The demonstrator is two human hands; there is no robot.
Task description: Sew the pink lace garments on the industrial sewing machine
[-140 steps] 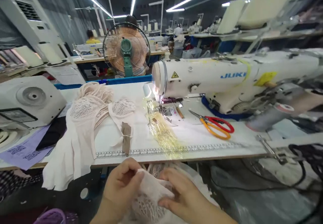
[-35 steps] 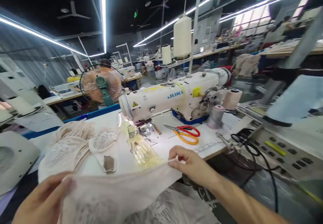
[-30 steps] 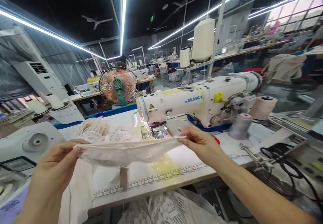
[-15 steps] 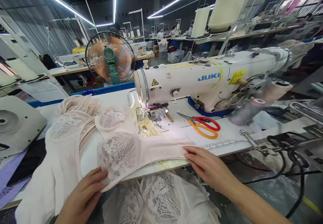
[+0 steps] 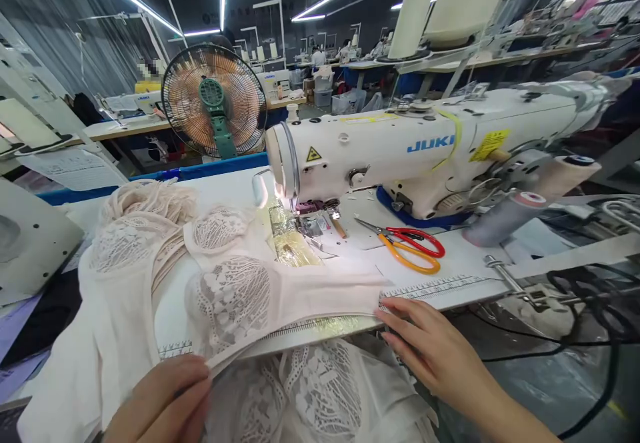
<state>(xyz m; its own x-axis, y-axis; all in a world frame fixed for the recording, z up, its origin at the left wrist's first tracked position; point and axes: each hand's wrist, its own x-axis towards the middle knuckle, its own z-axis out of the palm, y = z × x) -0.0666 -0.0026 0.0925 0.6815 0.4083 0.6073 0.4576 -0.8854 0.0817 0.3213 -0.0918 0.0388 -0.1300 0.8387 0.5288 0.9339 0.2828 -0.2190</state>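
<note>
A pale lace-cupped bra (image 5: 235, 300) lies across the table's front edge, its plain side band (image 5: 330, 291) stretching to the right. My left hand (image 5: 163, 396) is closed at the lower corner of the lace cup, thumb hidden. At the far end of the band, my right hand (image 5: 435, 346) pinches the lower edge with its fingertips. Just behind the bra is the needle area of a white JUKI sewing machine (image 5: 370, 146). More pale lace pieces (image 5: 325, 390) hang below the table edge between my hands.
A stack of matching bras (image 5: 125, 250) is at left. Scissors (image 5: 413, 250) with red and orange handles lie right of the needle area. Thread cones (image 5: 505, 220) stand farther right. A printed ruler strip (image 5: 435, 288) runs along the front edge. Behind the table is a fan (image 5: 215, 100).
My view has shifted slightly. My left hand has moved down a little and its fingers are more bunched. My right hand has shifted slightly right along the band's end.
</note>
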